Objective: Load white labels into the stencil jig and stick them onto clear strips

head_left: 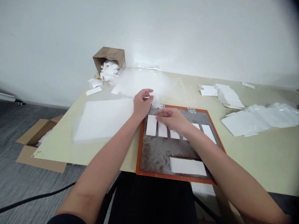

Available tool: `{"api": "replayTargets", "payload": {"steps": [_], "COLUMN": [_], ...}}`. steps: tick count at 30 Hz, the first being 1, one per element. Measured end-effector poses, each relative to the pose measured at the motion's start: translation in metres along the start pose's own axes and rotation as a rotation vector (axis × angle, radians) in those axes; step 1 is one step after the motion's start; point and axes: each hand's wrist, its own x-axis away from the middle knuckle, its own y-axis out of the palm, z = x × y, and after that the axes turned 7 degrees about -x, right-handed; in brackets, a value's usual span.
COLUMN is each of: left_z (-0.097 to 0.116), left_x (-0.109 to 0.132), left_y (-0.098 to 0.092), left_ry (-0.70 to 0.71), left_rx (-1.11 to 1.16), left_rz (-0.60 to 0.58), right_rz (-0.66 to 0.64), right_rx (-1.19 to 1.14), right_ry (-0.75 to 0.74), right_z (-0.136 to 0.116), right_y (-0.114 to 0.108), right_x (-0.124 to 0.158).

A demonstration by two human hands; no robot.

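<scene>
Left hand: the left hand [142, 104] is curled closed, gripping a crumpled white scrap [155, 100] just above the top edge of the plate.

Right hand: the right hand [172, 120] is bent over the row of strips, its fingertips [159, 115] at the top of the first strips. It looks partly closed; whether it grips anything, I cannot tell.

Plate: a rust-stained metal plate [161, 152] with an orange border lies at the near edge of the bench [261, 163], under both forearms.

On the plate: white paper strips [151, 125] stand side by side in a row, partly under the right hand. A wider white card [188, 166] lies below them.

Left of the plate: a stack of translucent plastic sheets [102, 119] lies just beside it.

Far edge: a tipped cardboard box [108, 56] spills white cards [109, 70] onto the bench.

Right side: transparent sleeves [257, 119] overlap near loose white papers [227, 95].

Floor: an opened cardboard box [35, 143] sits by a black cable [35, 197].
</scene>
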Motion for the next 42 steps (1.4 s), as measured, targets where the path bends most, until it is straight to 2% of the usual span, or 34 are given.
{"api": "replayTargets", "payload": {"steps": [8, 13, 17, 20, 24, 28, 42], "left_z": [0.0, 0.0, 0.001, 0.002, 0.003, 0.003, 0.005], "left_x": [0.001, 0.001, 0.002, 0.002, 0.002, 0.001, 0.002], "left_y": [0.001, 0.0, 0.0, -0.001, 0.0, 0.0, 0.0], "left_ry": [-0.004, -0.005, -0.01, -0.015, -0.02, -0.021, -0.038], "left_rx": [-0.015, -0.023, -0.021, -0.02, -0.02, -0.021, -0.034], "left_rz": [0.003, 0.008, 0.008, 0.007, 0.007, 0.007, 0.012], "right_rz": [0.004, 0.094, 0.181, 0.118, -0.006, -0.014, -0.002], "right_rx": [0.113, 0.317, 0.39, 0.491, 0.74, 0.9, 0.934], "right_ry": [-0.07, -0.167, -0.222, -0.299, -0.405, -0.448, -0.396], "right_z": [0.001, 0.0, -0.004, -0.004, -0.001, 0.004, 0.004], "right_y": [0.0, -0.002, -0.008, -0.008, 0.001, 0.008, 0.008], "right_x": [0.0, 0.001, 0.004, 0.009, 0.012, 0.012, 0.012]}}
